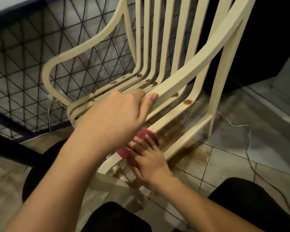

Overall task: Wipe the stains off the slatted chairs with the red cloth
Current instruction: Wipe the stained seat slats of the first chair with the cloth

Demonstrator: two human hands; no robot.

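Observation:
A cream slatted chair stands in front of me, seen from its right side. Brown stains dot the seat slats and the right edge of the seat. My left hand grips the front end of the chair's right armrest, thumb on top. Below it, my right hand presses the red cloth against the front edge of the seat, fingers spread flat over it. Most of the cloth is hidden under my hands.
A dark wire-mesh panel stands behind the chair at the left. The tiled floor under the chair has brown smears, and thin white cables trail across it at the right. My dark-clad knees are at the bottom.

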